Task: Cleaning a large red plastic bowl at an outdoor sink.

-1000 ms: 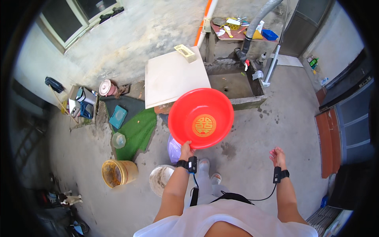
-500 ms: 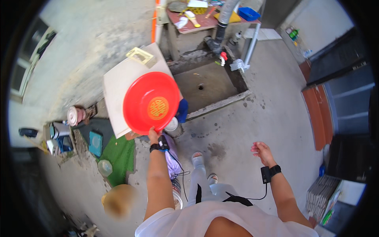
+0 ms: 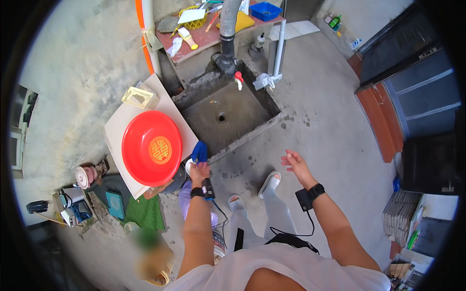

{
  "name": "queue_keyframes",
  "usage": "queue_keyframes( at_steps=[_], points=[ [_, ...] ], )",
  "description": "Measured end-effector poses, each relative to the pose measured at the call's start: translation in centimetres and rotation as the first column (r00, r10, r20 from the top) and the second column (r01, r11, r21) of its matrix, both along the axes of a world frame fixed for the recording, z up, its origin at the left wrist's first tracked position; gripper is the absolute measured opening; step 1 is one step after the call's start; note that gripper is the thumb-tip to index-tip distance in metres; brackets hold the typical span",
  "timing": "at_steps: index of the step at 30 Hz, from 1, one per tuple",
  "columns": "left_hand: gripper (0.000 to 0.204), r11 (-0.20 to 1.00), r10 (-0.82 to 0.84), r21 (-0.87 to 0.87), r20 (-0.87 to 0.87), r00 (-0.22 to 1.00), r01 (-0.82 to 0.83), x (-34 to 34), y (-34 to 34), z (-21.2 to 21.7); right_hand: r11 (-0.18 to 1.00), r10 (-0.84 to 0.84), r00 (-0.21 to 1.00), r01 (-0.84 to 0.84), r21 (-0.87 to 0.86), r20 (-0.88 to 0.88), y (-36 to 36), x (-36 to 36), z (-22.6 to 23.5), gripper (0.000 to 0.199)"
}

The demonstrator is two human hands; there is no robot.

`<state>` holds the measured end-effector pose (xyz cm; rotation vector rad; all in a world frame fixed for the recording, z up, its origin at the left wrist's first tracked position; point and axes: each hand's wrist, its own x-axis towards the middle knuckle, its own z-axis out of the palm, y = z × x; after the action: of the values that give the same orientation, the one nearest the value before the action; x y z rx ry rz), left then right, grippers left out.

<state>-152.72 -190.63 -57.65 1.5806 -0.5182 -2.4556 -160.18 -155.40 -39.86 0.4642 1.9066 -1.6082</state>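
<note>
A red plastic basin (image 3: 138, 145) with a yellow round emblem sits on a pale board (image 3: 114, 133) left of the concrete sink. My left hand (image 3: 199, 173) is off the basin, just to its right, with its fingers loosely apart. Close beyond those fingers hangs a blue cloth-like thing (image 3: 199, 152) at the sink's near corner. A white round object beside it is partly hidden by the hand. Over the floor at the right, my right hand (image 3: 297, 167) is open and holds nothing.
The low-walled sink (image 3: 233, 140) has a drain and a red-handled tap (image 3: 239, 78). Behind it, a red-topped ledge (image 3: 208, 42) carries a blue tray (image 3: 265, 10) and tools. A yellowish plastic box (image 3: 137, 97) stands behind the basin. A purple bag (image 3: 186, 201) lies below my left hand.
My left hand has let go of the basin's rim and shifted right toward the blue thing. The basin now rests on the board. My feet have stepped, and the view has shifted right.
</note>
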Motion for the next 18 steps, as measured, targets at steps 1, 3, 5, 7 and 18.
queue_keyframes(
  at_steps=[1, 3, 5, 7, 18],
  points=[
    [0.062, 0.999, -0.037, -0.019, -0.029, 0.999, 0.036, -1.4, 1.1, 0.3, 0.999, 0.035, 0.996, -0.034, 0.019, -0.079, -1.4, -2.2, 0.0, 0.042],
    [0.060, 0.994, -0.079, 0.064, -0.101, 0.992, 0.085, -5.8, 4.2, 3.0, 0.998, 0.058, 0.985, -0.052, 0.036, -0.164, -2.9, -6.4, -1.8, 0.042],
    [0.058, 0.992, -0.105, 0.061, -0.141, 0.984, 0.115, -9.8, 6.6, 4.6, 0.980, 0.196, 0.889, -0.164, 0.112, -0.414, -4.7, -11.7, -4.6, 0.046],
    [0.056, 0.973, -0.217, 0.036, -0.183, 0.959, 0.227, -13.1, 7.8, 5.6, 0.943, 0.322, 0.850, -0.248, 0.222, -0.416, -8.0, -17.0, -4.0, 0.049],
    [0.041, 0.980, -0.031, 0.187, -0.183, 0.983, 0.066, -29.3, 11.2, -2.0, 0.551, 0.833, 0.309, -0.384, 0.741, -0.459, -18.1, -32.9, -9.8, 0.043]
  ],
)
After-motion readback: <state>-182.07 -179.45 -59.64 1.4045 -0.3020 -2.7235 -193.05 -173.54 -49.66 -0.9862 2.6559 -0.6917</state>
